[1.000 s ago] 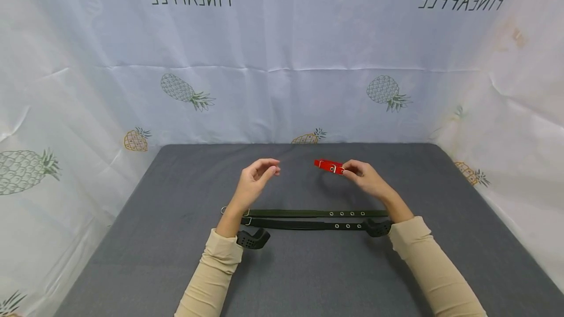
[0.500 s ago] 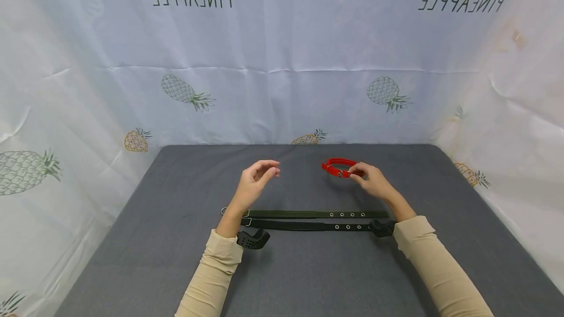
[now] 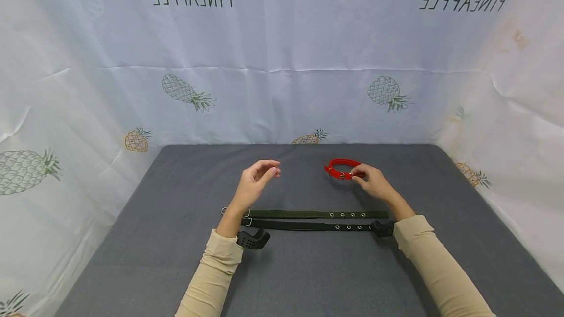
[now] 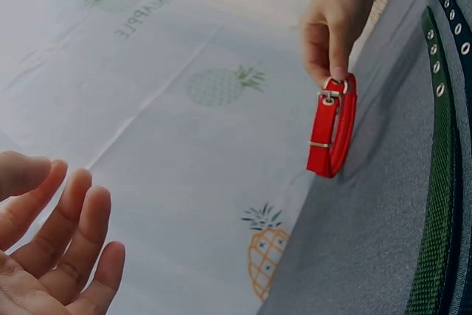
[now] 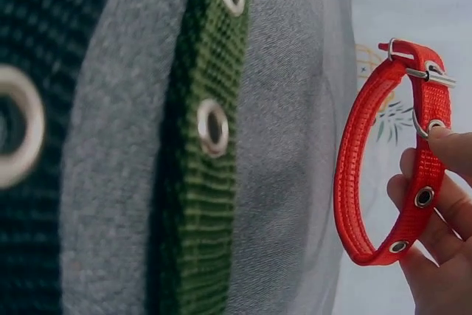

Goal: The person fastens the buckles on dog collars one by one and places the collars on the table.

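My right hand (image 3: pixel 373 181) pinches a red collar (image 3: pixel 337 174) near its buckle, above the far right of the table. The collar is fastened into a loop. In the right wrist view the red collar (image 5: pixel 359 175) shows metal eyelets, a buckle and a D-ring by the thumb. My left hand (image 3: pixel 254 180) hovers to the left with nothing in it, its fingers loosely bent. In the left wrist view the left hand (image 4: pixel 63 248) has its fingers spread apart from the thumb, away from the red collar (image 4: pixel 324 134).
A green collar (image 3: pixel 291 214) and a black collar (image 3: pixel 295 225) lie stretched side by side across the grey table (image 3: pixel 282 273), below the hands. Each has metal eyelets at its right end. A white pineapple-print curtain (image 3: pixel 282 38) hangs behind and at both sides.
The right hand has moved slightly to the right and turned the red collar, so its loop now shows open from above. The left hand stays in place.
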`<state>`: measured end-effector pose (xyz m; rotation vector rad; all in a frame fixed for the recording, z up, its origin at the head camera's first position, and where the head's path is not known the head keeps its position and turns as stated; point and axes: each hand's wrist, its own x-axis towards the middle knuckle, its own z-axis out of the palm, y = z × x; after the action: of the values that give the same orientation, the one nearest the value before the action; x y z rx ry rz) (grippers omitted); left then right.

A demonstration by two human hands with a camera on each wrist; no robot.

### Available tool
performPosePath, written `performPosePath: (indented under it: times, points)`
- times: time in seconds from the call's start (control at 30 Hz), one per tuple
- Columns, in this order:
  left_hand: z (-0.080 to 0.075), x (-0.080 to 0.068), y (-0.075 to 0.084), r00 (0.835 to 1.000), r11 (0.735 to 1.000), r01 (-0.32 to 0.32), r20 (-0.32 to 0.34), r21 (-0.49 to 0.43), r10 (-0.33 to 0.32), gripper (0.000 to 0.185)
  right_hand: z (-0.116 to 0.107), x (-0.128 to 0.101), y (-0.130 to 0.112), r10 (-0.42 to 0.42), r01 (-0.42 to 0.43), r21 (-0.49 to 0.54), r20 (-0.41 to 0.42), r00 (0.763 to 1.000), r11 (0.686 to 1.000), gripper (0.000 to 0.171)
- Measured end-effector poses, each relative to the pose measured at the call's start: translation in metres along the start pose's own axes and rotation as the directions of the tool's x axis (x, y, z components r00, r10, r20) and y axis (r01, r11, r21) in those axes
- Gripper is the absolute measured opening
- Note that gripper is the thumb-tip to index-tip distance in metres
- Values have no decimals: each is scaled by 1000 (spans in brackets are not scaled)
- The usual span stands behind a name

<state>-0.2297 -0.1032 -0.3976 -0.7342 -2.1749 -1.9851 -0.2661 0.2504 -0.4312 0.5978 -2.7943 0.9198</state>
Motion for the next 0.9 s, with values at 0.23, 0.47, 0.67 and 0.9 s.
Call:
performPosePath:
  times: [0.23,0.47,0.67,0.9]
  points:
    - [0,0,0,1000,1000,-1,4,-11,1,26,2,-1,3,-5,5,-22,-3,1000,1000,11]
    - [0,0,0,1000,1000,6,4,2,-6,26,7,0,8,7,-8,-43,-4,1000,999,11]
    - [1,0,0,1000,1000,18,8,8,-18,26,11,-1,12,12,-12,-60,-2,1000,998,11]
    - [2,0,0,1000,1000,25,9,1,-25,26,14,0,16,18,-16,-81,15,1000,997,11]
